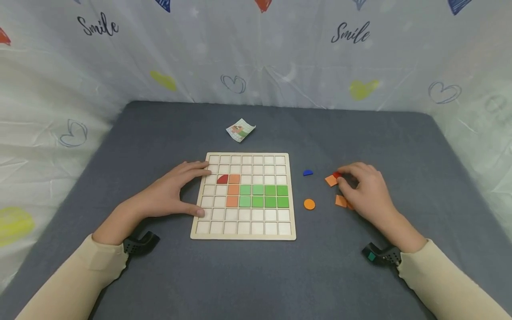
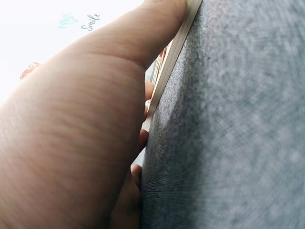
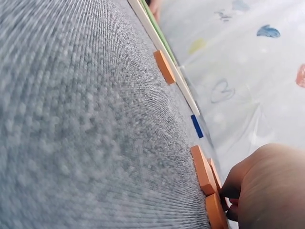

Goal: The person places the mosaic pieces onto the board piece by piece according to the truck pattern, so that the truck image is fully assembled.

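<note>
In the head view, your left hand [image 1: 170, 191] rests at the left rim of the wooden grid board [image 1: 257, 215], thumb and fingers spread well apart, the thumb touching the near part of that side and the fingertips the far part. Your right hand [image 1: 367, 190] is well off to the right of the board, thumb and forefinger pinched on a red piece [image 1: 337, 174] whose shape you mostly cover. Just beside it is an orange square [image 1: 330, 180]; nearer you lies a second orange square [image 1: 340, 201], with another orange piece [image 1: 350, 206] half under the hand. Between board and hand lie a blue half-disc [image 1: 307, 173] and an orange disc [image 1: 310, 204]. On the board sit a dark red quarter-circle [image 1: 223, 179], a column of three orange tiles [image 1: 233, 190] and eight green tiles [image 1: 258, 202] in two rows. A picture card [image 1: 240, 130] lies beyond the far rim.

In the left wrist view, your thumb reaches along the board's pale edge, and your other fingertips show past it.

In the right wrist view, your fingertips meet around a bit of red beside the orange pieces; the blue half-disc and orange disc lie farther off, near the board
</note>
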{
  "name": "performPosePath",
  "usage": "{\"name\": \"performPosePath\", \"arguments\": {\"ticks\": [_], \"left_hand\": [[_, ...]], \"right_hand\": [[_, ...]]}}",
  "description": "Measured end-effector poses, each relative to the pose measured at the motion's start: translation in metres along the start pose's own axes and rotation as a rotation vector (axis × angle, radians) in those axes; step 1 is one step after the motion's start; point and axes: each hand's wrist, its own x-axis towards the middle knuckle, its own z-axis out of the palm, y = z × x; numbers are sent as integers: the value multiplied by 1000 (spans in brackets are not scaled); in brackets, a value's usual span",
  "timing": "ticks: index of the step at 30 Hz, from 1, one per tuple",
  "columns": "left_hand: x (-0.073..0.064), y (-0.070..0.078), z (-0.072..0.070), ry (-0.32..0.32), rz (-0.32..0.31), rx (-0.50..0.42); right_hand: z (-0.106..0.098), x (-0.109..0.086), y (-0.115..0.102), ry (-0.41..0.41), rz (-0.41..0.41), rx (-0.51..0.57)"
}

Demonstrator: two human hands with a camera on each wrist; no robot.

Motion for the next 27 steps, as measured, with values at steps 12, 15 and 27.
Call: {"name": "performPosePath", "arguments": {"ticks": [12,15,27], "left_hand": [[-2,0,2,-4,-16,-20],[-3,-1,2,-11,-12,-16],[-1,2,-1,-23,-17,-18]], "right_hand": [[0,3,0,42,-63,-81],[-2,4,2,36,-75,-88],[-5,4,5,-13,48,-40]]}}
